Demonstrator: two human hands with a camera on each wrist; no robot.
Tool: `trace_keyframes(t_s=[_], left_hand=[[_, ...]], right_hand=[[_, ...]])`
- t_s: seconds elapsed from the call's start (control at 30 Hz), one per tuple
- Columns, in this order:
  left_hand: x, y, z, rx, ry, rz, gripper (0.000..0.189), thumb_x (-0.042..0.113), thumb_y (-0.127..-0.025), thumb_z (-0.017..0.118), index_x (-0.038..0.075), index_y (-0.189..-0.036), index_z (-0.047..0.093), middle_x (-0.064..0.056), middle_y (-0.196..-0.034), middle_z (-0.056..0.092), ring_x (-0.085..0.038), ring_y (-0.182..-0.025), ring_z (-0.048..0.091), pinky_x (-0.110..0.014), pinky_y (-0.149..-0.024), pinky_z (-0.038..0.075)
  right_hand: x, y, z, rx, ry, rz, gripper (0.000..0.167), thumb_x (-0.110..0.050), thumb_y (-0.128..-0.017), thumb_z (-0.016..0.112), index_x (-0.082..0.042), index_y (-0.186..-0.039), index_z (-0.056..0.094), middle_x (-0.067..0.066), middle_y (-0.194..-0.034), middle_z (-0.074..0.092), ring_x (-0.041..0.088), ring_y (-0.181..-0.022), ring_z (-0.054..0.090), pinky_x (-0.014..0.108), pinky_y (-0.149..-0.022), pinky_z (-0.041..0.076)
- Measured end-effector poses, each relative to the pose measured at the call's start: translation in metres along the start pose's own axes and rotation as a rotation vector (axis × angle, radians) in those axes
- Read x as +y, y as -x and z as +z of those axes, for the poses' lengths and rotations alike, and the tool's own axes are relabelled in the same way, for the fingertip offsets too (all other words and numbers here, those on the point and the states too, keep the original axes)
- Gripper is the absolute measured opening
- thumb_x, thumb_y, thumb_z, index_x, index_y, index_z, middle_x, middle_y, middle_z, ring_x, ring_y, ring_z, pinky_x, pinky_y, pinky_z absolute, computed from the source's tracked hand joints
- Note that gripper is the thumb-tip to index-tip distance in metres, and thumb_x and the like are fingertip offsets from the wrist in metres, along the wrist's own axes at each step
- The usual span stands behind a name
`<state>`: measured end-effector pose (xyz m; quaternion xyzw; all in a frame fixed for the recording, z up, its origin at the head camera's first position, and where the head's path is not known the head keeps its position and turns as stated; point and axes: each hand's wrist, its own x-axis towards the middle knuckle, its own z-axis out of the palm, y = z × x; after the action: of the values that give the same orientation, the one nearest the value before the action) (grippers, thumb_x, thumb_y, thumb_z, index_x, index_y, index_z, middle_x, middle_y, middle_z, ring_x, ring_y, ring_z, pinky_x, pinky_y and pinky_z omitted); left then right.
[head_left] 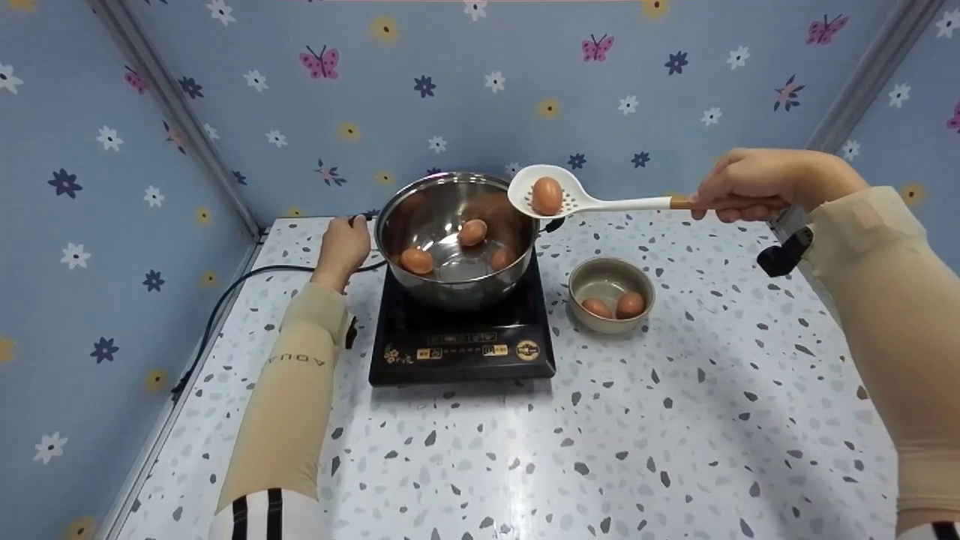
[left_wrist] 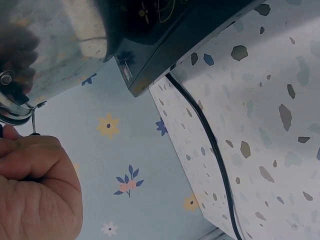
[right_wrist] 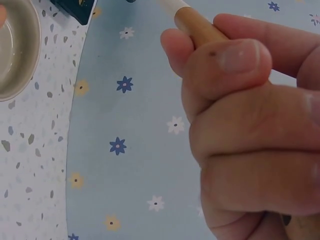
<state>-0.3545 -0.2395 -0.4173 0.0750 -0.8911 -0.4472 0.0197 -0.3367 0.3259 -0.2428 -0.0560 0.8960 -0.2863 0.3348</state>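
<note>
My right hand grips the wooden handle of a white slotted spoon, its fingers curled round it in the right wrist view. One brown egg lies in the spoon's bowl, above the right rim of a steel pot. Inside the pot are a brown egg at the left and another egg near the middle; a dimmer brown shape at the right may be an egg or a reflection. My left hand holds the pot's left handle, mostly hidden by the fingers.
Beneath the pot is a black induction cooker, its cord running left. A small beige bowl with two brown eggs stands right of it on the speckled table. Flower-patterned walls enclose the back and sides.
</note>
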Motion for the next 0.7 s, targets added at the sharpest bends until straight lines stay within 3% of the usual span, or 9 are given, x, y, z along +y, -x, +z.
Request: trace_keyframes(t_s=[0.13,0.27,0.37,0.57,0.7], left_hand=[[0.001,0.000,-0.001,-0.005,-0.010,-0.009,0.051,0.033,-0.119,0.025,-0.007,-0.135,0.052,-0.015,-0.107,0.049,-0.030,-0.101,0.051,-0.046,-0.090,0.044],[0.000,-0.002,0.000,0.003,-0.010,-0.003,0.043,0.031,-0.119,0.026,-0.003,-0.120,0.052,-0.013,-0.099,0.045,-0.030,-0.095,0.049,-0.045,-0.086,0.042],[0.000,-0.003,0.001,0.028,-0.024,0.012,0.041,0.029,-0.118,0.028,-0.003,-0.117,0.054,-0.017,-0.103,0.051,-0.032,-0.099,0.051,-0.047,-0.090,0.044],[0.001,-0.003,0.000,0.027,-0.028,0.011,0.053,0.028,-0.118,0.027,-0.013,-0.141,0.053,-0.032,-0.131,0.059,-0.037,-0.114,0.055,-0.053,-0.101,0.045],[0.002,-0.002,0.000,0.004,-0.028,-0.011,0.057,0.030,-0.119,0.026,-0.012,-0.150,0.048,-0.033,-0.136,0.057,-0.038,-0.117,0.056,-0.053,-0.101,0.046]], right_hand=[[0.007,0.004,-0.003,0.004,0.005,0.011,0.030,-0.033,-0.114,0.053,-0.012,-0.116,0.075,-0.005,-0.067,0.059,0.007,-0.048,0.041,0.024,-0.049,0.039],[0.013,0.007,-0.006,0.016,0.003,0.023,0.031,-0.033,-0.114,0.053,-0.011,-0.118,0.074,-0.004,-0.068,0.058,0.008,-0.048,0.040,0.025,-0.048,0.039],[0.017,0.009,-0.008,0.022,-0.003,0.028,0.031,-0.032,-0.114,0.053,-0.011,-0.118,0.074,-0.003,-0.068,0.058,0.008,-0.048,0.040,0.025,-0.048,0.039],[0.028,0.013,-0.012,0.012,-0.009,0.029,0.031,-0.032,-0.115,0.052,-0.011,-0.117,0.074,-0.003,-0.069,0.059,0.008,-0.048,0.040,0.026,-0.048,0.040],[0.036,0.016,-0.014,0.023,-0.020,0.040,0.031,-0.033,-0.114,0.053,-0.013,-0.117,0.076,-0.003,-0.068,0.059,0.008,-0.048,0.041,0.025,-0.048,0.040]])
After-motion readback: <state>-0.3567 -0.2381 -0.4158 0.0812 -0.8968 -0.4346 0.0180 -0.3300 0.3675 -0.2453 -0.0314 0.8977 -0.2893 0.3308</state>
